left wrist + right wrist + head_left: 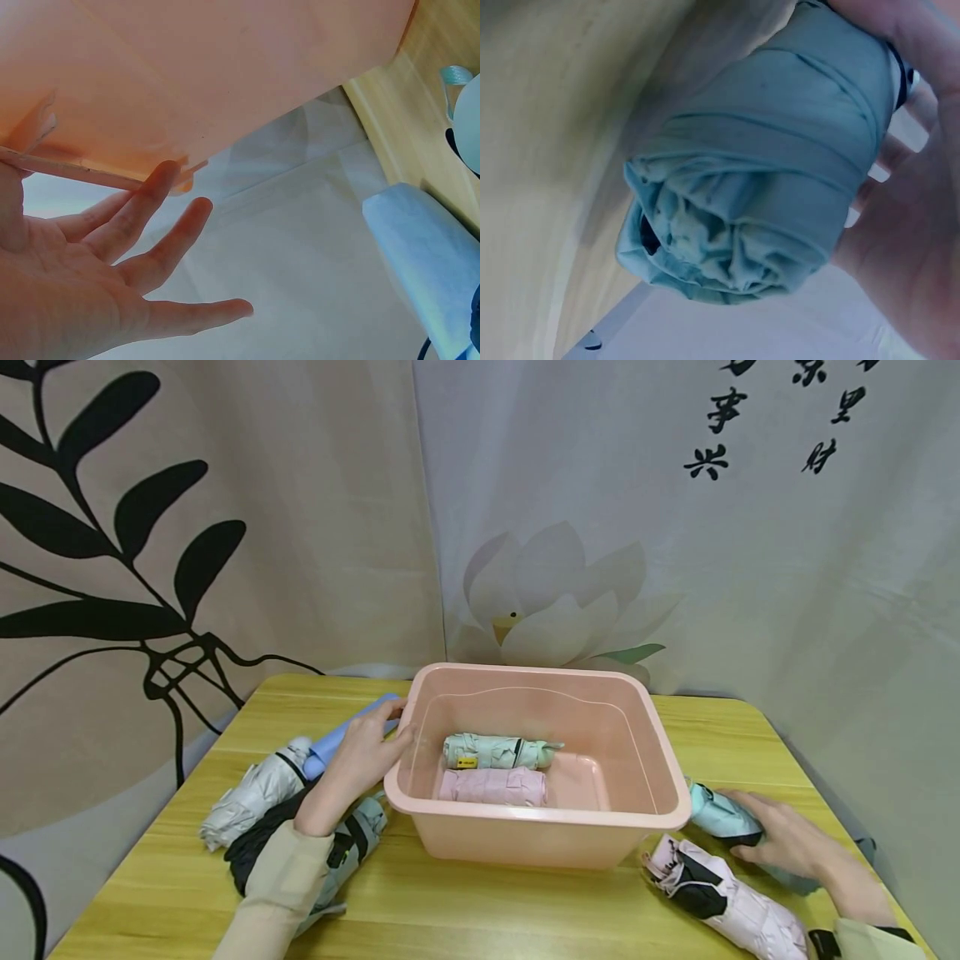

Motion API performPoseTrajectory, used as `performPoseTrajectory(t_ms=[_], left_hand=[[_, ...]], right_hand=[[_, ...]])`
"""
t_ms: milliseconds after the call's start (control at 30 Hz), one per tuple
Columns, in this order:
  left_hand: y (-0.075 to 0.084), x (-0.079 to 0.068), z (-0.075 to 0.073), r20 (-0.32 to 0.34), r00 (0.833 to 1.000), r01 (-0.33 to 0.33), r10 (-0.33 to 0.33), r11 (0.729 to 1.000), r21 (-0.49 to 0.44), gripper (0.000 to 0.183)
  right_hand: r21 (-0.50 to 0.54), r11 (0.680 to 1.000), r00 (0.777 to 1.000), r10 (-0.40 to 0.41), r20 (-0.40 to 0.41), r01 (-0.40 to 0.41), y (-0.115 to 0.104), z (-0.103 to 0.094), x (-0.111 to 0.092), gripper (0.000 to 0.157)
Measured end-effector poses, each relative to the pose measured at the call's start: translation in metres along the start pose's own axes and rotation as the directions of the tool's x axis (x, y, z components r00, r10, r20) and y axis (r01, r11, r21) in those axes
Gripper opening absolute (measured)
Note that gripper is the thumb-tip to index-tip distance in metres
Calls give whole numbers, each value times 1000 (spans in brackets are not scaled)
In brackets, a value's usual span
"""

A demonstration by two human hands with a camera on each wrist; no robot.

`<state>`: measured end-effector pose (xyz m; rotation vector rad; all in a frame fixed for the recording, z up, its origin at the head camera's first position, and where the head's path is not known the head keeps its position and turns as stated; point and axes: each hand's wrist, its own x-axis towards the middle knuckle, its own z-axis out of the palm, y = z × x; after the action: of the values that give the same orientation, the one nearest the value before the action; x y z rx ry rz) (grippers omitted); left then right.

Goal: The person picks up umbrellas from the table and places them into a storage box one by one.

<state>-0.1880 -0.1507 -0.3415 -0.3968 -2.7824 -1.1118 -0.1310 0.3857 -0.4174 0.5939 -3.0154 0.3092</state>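
Observation:
My left hand (367,752) is at the left rim of a pink plastic basin (525,843). In the left wrist view its fingers (169,259) are spread and fairly straight, one fingertip touching the rim's edge. On the right, my right hand (787,835) holds a light teal cloth roll (772,142) with a dark band, thumb and fingers around its sides. Part of the roll is hidden under the hand. Beside it lies a pale pink quilted roll (738,902) with a black patch. Inside the basin, a mint roll (487,750) and a pink roll (491,787) lie side by side.
Left of the basin lie a silver-grey roll (255,793), a blue roll (322,750), a black roll (255,843) and a grey-green roll (352,852), partly behind my left arm. The wooden table (487,918) ends at a printed curtain (337,527).

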Motion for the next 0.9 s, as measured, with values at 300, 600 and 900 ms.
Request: performPoseTrajectory(t_ms=[300, 600, 900], left_hand=[[-1, 0, 0, -2, 1000, -6, 6, 1000, -4, 45], [-3, 0, 0, 1, 1000, -13, 13, 1000, -11, 45], [-2, 1, 0, -5, 1000, -11, 11, 1000, 0, 44]], right_hand=[[33, 998, 999, 44, 21, -45, -3, -12, -2, 76], [0, 999, 999, 34, -36, -34, -5, -24, -3, 77], [-33, 997, 996, 61, -60, -63, -10, -34, -2, 78]])
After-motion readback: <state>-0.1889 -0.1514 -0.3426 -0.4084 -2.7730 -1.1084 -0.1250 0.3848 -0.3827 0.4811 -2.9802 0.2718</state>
